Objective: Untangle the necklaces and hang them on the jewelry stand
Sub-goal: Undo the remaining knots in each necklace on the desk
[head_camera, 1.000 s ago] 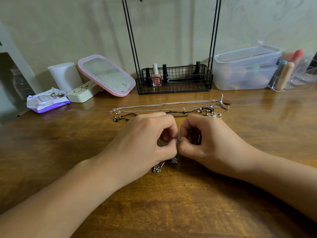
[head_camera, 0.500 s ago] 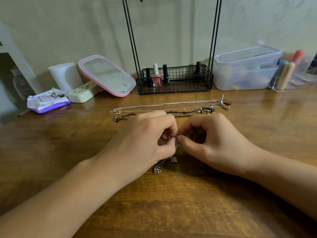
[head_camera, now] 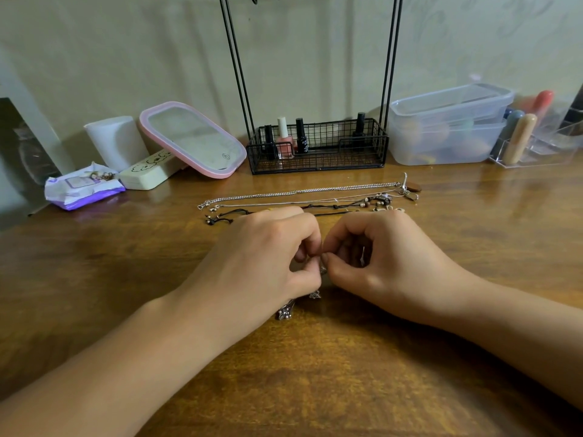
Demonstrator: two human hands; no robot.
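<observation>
Both hands meet over the middle of the wooden table, fingers curled tight: the left hand pinches a small silver necklace between thumb and forefinger, and the right hand pinches the same tangle from the other side, fingertips nearly touching. Most of the chain is hidden inside the fists; only small charms show below the left thumb and a cluster lies on the wood under the left palm. The step in hand looks like picking a knot or clasp apart. It likely goes best with light pulls outward from the knot, loosening loops rather than tightening them, and keeping the charms resting on the table so their weight does not drag. Beyond the hands, several straightened necklaces lie in rows, a silver chain farthest, black cords nearest. Behind them stands the jewelry stand, its wire basket holding nail polish bottles; whether anything hangs on its hooks is out of frame.
</observation>
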